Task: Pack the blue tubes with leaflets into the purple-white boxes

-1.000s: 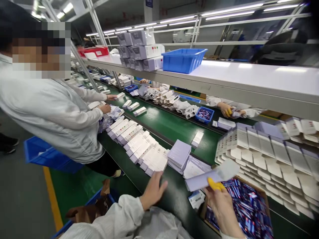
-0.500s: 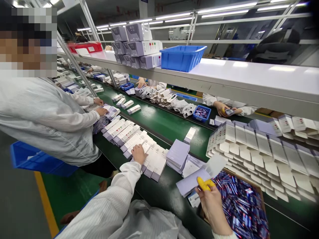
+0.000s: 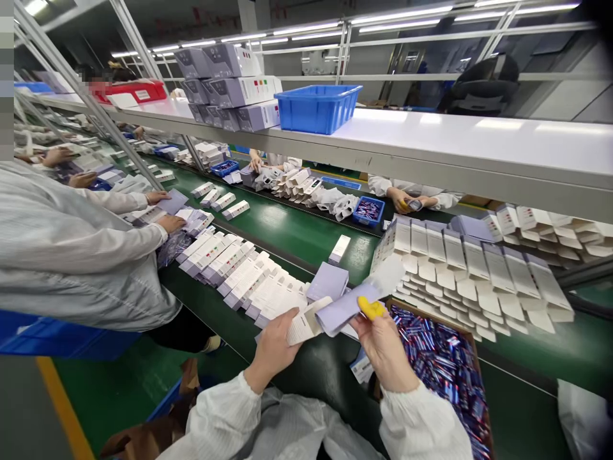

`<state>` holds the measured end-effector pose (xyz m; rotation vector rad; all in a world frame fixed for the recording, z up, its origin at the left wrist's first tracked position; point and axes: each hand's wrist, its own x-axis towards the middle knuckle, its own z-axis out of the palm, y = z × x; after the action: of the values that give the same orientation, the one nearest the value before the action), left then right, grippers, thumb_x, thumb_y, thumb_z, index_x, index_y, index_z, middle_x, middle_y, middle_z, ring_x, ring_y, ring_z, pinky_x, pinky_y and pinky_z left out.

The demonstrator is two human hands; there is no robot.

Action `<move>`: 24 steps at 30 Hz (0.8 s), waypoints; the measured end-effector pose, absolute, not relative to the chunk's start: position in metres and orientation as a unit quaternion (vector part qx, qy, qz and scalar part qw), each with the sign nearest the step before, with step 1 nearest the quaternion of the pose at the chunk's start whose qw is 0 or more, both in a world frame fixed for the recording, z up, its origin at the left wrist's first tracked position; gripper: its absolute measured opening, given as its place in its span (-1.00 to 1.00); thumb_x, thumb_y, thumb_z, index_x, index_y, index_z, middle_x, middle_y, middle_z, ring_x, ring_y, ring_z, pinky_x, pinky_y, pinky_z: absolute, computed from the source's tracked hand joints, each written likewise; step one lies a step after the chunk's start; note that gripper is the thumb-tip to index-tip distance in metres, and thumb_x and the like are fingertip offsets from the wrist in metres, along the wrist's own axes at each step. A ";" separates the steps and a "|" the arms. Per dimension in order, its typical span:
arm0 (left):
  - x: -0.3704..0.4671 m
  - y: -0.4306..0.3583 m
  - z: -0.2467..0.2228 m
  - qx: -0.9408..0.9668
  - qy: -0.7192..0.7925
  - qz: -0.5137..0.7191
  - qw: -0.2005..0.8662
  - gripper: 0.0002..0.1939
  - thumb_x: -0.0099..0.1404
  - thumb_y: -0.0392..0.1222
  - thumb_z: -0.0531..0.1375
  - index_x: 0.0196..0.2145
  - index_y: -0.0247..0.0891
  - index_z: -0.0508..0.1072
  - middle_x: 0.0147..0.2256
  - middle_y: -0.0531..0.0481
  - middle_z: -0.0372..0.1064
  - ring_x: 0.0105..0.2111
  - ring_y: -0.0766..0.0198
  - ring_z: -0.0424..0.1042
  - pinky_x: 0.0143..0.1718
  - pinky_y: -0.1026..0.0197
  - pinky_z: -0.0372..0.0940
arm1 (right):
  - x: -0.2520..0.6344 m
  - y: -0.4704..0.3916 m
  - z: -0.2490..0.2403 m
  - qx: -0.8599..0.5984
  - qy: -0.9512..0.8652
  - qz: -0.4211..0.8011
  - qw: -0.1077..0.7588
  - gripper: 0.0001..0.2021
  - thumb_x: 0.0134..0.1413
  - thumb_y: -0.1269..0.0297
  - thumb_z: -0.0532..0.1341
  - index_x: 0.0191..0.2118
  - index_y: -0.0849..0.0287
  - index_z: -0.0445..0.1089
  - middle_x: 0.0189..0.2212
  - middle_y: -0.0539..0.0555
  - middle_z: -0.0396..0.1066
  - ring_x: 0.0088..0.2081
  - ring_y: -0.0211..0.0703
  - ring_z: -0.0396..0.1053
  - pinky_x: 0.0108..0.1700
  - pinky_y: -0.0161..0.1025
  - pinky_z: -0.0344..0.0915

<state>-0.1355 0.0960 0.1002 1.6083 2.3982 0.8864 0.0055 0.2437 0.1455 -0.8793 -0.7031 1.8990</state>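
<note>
My left hand (image 3: 278, 350) is closed around a small white carton (image 3: 304, 323), its end flaps open toward the right. In my right hand (image 3: 383, 348), with yellow covers on the fingertips, is a curved lilac leaflet (image 3: 341, 310). The leaflet's near end meets the open end of the carton; whether it is inside, I cannot tell. A whitish translucent sheet or bag (image 3: 389, 277) sticks out beyond the right fingers. Behind my hands lies a stack of lilac booklets (image 3: 327, 281). A row of white and lilac cartons (image 3: 249, 281) lies left of them.
On the right stand stacked open cartons (image 3: 460, 268) behind a brown box of small blue-red batteries (image 3: 440, 370). A green belt (image 3: 282, 223) runs past, carrying single cartons. Above it, a shelf (image 3: 431, 137) holds a blue bin (image 3: 318, 108). A co-worker's sleeve (image 3: 119, 246) is at left.
My left hand has left the carton row with one carton and come right, to the leaflet. The leaflet, flatter before, is now curved in my right hand. The view has swung right.
</note>
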 end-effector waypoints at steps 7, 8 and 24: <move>-0.122 0.099 0.130 0.532 0.803 0.232 0.136 -0.48 0.06 0.00 0.12 -0.01 -0.17 0.18 -0.15 -0.08 0.36 -0.17 0.03 0.34 -0.21 0.10 0.19 | 0.000 0.225 0.128 -0.406 -0.412 0.600 0.552 -0.70 -0.41 0.34 0.34 -0.48 0.15 0.21 -0.54 -0.12 0.25 -0.44 -0.32 0.26 -0.34 -0.31 0.24; -0.120 0.099 0.133 0.529 0.806 0.221 0.148 -0.46 0.04 0.01 0.14 -0.02 -0.17 0.19 -0.17 -0.09 0.37 -0.19 0.01 0.35 -0.23 0.10 0.19 | 0.001 0.221 0.129 -0.409 -0.436 0.580 0.553 -0.72 -0.38 0.33 0.34 -0.49 0.16 0.21 -0.54 -0.11 0.25 -0.45 -0.32 0.25 -0.34 -0.32 0.23; -0.087 0.100 0.141 0.531 0.790 0.219 0.213 -0.56 0.03 -0.06 0.14 -0.10 -0.12 0.21 -0.23 -0.01 0.39 -0.24 0.03 0.36 -0.32 0.15 0.16 | 0.015 0.218 0.105 -0.462 -0.318 0.656 0.505 -0.55 -0.47 0.21 0.35 -0.32 0.13 0.22 -0.57 -0.13 0.34 -0.53 -0.28 0.30 -0.47 -0.34 0.24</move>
<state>-0.0870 0.1002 0.1412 1.4734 2.1939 0.6084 0.0148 0.2180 0.1049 -1.1138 -0.7677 1.5839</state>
